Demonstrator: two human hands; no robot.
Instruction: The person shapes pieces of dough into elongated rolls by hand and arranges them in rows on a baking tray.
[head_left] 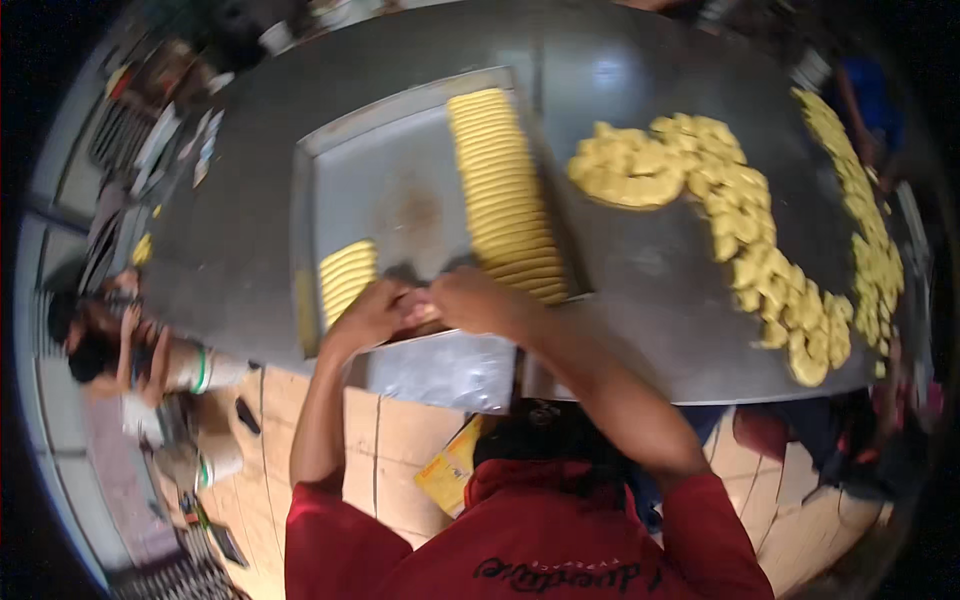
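Observation:
A shallow metal tray (390, 125) lies on the table in front of me. Along its right side runs a long column of slim yellow dough strips (500, 180), packed side by side. A shorter group of yellow strips (348, 275) sits in the near left corner. My left hand (370, 312) and my right hand (468, 300) meet over the tray's near edge, between the two groups. Both have their fingers curled and pressed together, touching each other at the tips. What they grip is hidden by the fingers and blur.
On the steel table (640, 320), a winding trail of yellow dough pieces (740, 220) lies right of the tray. Another dough row (860, 220) follows the far right edge. A shiny plastic-covered slab (440, 370) is at the near edge. White buckets (215, 370) stand at left.

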